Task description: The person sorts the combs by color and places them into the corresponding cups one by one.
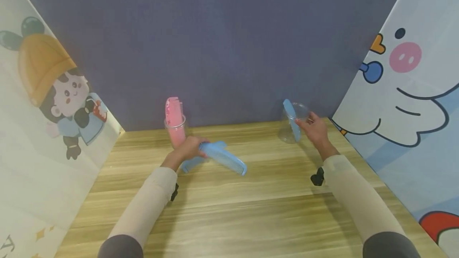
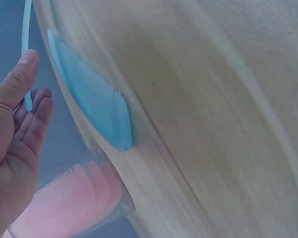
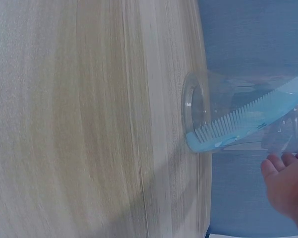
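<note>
My left hand (image 1: 190, 147) pinches one end of a light blue comb (image 1: 227, 160), its thumb and fingers on either side. In the left wrist view this held comb (image 2: 27, 29) shows edge-on. A second blue comb (image 2: 91, 94) lies on the table beneath, crossed by the held one in the head view. With thumb and fingers near the rim, my right hand (image 1: 315, 130) holds a clear plastic cup (image 1: 285, 133) standing at the back right. One blue comb (image 3: 248, 116) leans inside that cup, its lower end at the base and its upper end at the rim.
Another clear cup (image 1: 184, 122) with several pink combs (image 1: 174, 116) stands at the back left, just behind my left hand. A dark panel (image 1: 229, 51) rises behind the wood-patterned table (image 1: 229, 226), and cartoon-printed panels (image 1: 405, 102) flank both sides.
</note>
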A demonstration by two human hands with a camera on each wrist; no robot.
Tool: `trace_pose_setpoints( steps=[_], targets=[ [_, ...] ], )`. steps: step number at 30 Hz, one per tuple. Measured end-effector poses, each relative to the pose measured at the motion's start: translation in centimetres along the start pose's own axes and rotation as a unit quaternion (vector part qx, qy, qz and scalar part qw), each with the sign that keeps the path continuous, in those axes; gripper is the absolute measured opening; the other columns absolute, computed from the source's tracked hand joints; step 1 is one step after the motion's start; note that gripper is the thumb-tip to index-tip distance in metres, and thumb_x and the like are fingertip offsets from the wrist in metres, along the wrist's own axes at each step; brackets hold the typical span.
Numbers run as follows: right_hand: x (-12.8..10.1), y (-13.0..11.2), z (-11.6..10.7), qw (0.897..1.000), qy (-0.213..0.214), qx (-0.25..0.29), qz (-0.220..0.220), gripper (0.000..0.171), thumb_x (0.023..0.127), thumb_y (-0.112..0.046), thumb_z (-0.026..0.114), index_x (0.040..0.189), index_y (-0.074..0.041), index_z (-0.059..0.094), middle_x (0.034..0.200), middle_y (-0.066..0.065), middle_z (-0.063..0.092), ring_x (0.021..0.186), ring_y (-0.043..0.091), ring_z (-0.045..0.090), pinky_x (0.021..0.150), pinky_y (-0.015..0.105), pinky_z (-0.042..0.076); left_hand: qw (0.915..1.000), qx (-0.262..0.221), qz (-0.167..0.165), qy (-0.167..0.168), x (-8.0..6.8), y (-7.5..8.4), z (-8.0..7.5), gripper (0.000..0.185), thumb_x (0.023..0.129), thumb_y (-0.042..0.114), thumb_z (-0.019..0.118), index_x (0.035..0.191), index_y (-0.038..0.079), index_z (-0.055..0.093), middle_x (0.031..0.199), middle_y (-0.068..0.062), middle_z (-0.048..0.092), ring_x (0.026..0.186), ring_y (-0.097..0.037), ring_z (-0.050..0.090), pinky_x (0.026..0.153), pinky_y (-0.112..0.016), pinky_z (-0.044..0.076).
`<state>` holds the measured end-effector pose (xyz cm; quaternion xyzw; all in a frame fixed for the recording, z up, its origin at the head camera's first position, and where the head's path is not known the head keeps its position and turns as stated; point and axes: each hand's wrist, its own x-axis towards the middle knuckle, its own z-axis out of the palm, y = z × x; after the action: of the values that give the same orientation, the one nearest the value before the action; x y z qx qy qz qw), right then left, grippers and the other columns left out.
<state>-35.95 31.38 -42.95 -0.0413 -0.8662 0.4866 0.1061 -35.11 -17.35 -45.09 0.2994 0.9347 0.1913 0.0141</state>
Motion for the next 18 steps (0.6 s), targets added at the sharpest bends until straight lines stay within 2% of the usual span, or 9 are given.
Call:
trace_pose_setpoints(
  steps=[4, 9, 11, 15, 18],
  targets=[
    [0.1, 0.0, 0.0, 1.0, -0.001, 0.003, 0.008, 0.093, 0.095, -0.045, 0.069, 0.162, -0.004, 0.019, 0.164, 0.024, 0.028, 0.149, 0.045, 0.035, 0.118, 0.057, 0.04, 0.9999, 0.001, 0.003, 0.01, 0.1, -0.1, -0.2, 0.062, 0.08, 0.023, 0.087, 0.133, 0.001, 0.065, 0.133, -0.017, 0.068, 0.123, -0.037, 0.065, 0.11, -0.05, 0.051],
    [0.1, 0.1, 0.0, 1.0, 0.002, 0.004, 0.007, 0.093, 0.095, -0.046, 0.069, 0.162, -0.005, 0.02, 0.164, 0.024, 0.028, 0.149, 0.044, 0.036, 0.119, 0.056, 0.04, 0.999, -0.035, -0.017, 0.02, 0.4, 0.1, -0.6, 0.062, 0.082, 0.024, 0.086, 0.136, 0.003, 0.063, 0.134, -0.018, 0.067, 0.12, -0.033, 0.066, 0.107, -0.049, 0.053],
    [0.1, 0.1, 0.0, 1.0, 0.003, 0.006, 0.004, 0.092, 0.095, -0.045, 0.069, 0.162, -0.005, 0.02, 0.165, 0.023, 0.028, 0.149, 0.045, 0.035, 0.119, 0.056, 0.039, 0.998, -0.053, -0.021, 0.026, 0.5, 0.2, -0.8, 0.062, 0.082, 0.024, 0.085, 0.136, 0.004, 0.064, 0.132, -0.018, 0.069, 0.113, -0.03, 0.067, 0.102, -0.048, 0.056],
    [0.1, 0.1, 0.1, 1.0, 0.002, 0.009, 0.004, 0.092, 0.095, -0.045, 0.069, 0.162, -0.006, 0.021, 0.165, 0.022, 0.028, 0.149, 0.044, 0.035, 0.119, 0.057, 0.039, 0.9958, -0.081, -0.024, 0.035, 0.8, 0.4, -1.1, 0.06, 0.082, 0.025, 0.086, 0.135, 0.006, 0.065, 0.11, -0.012, 0.074, 0.09, -0.02, 0.063, 0.083, -0.037, 0.058],
    [0.1, 0.1, 0.1, 1.0, 0.003, 0.003, 0.007, 0.093, 0.095, -0.046, 0.069, 0.162, -0.005, 0.02, 0.165, 0.023, 0.028, 0.149, 0.045, 0.035, 0.119, 0.056, 0.039, 0.9938, -0.102, -0.028, 0.036, 0.9, 0.4, -1.1, 0.06, 0.082, 0.025, 0.086, 0.135, 0.007, 0.065, 0.088, -0.006, 0.067, 0.075, -0.015, 0.053, 0.067, -0.028, 0.05]
  ],
)
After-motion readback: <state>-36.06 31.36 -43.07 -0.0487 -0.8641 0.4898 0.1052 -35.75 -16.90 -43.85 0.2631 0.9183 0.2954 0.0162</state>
